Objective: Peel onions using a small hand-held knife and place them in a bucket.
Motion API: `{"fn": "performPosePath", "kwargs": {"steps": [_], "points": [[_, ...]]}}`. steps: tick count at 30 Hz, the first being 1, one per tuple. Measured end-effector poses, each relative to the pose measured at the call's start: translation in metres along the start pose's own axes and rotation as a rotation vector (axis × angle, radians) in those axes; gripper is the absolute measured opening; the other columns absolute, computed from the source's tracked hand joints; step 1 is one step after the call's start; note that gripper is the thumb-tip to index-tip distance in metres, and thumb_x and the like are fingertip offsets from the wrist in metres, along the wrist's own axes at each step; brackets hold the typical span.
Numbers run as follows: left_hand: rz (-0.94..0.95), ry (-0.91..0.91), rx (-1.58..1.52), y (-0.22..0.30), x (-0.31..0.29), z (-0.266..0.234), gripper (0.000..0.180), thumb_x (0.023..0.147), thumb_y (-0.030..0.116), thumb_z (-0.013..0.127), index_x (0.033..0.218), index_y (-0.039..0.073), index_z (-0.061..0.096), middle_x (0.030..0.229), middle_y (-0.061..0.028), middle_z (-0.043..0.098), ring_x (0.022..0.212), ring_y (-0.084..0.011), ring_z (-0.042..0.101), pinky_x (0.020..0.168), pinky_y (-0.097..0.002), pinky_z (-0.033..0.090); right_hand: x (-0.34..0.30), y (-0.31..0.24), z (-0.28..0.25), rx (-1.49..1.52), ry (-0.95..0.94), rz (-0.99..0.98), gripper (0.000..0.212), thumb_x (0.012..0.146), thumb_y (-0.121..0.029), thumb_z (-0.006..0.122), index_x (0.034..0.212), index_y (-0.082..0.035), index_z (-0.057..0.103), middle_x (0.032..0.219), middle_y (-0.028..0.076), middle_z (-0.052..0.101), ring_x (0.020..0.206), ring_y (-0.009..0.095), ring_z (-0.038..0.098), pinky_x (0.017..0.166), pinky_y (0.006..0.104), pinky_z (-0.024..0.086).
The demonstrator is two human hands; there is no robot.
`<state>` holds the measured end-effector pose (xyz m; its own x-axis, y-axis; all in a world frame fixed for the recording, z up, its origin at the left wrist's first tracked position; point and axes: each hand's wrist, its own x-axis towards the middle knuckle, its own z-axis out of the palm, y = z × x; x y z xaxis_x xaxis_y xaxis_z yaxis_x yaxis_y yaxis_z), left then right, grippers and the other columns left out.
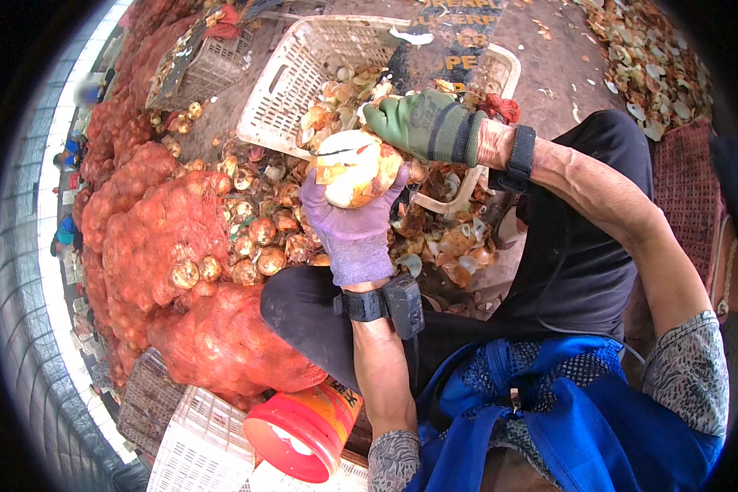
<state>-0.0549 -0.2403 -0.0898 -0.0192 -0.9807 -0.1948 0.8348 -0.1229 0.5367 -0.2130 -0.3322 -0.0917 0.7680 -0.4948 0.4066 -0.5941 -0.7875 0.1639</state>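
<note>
My left hand [348, 230], in a purple glove, cups a large, partly peeled onion [357, 168] from below. White flesh shows on the onion, with orange-brown skin still on its sides. Across its top runs a thin dark strip; whether it is a blade or a slit I cannot tell. My right hand [422, 123], in a green glove with a dark striped cuff, is closed just above and right of the onion. What its fingers hold is hidden. Beyond both hands stands a white plastic crate [295, 78] with onion skins and peeled pieces in it.
Unpeeled onions [262, 246] lie loose left of my hands. Full red mesh sacks [164, 238] pile up along the left. A red bucket [303, 435] with white contents stands lower left beside white crates [205, 447]. Onion skins [648, 61] heap at the far right, near a dark red crate [687, 180].
</note>
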Motion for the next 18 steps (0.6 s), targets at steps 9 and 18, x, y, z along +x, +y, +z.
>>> {"fn": "performPosePath", "kwargs": {"steps": [9,18], "points": [[0.278,0.007,0.174,0.014,-0.017,0.015,0.078,0.067,0.049,0.067,0.133,0.016,0.045,0.136,-0.0125,0.045,0.122,-0.04,0.044,0.092,-0.0666,0.037,0.001,0.035,0.006,0.296,-0.314,0.422,0.017,0.084,-0.016,0.056,0.095,-0.004,0.053,0.076,0.019,0.063,0.075,0.039,0.062,0.06,0.0458,0.049],[0.234,-0.108,0.183,0.007,-0.014,0.008,0.082,0.068,0.048,0.067,0.137,0.012,0.041,0.138,-0.0161,0.043,0.124,-0.042,0.042,0.092,-0.0688,0.037,0.009,0.0,0.003,1.137,0.302,0.493,0.029,0.086,-0.031,0.063,0.085,-0.003,0.063,0.062,0.01,0.06,0.058,0.016,0.059,0.054,0.0332,0.047]]}}
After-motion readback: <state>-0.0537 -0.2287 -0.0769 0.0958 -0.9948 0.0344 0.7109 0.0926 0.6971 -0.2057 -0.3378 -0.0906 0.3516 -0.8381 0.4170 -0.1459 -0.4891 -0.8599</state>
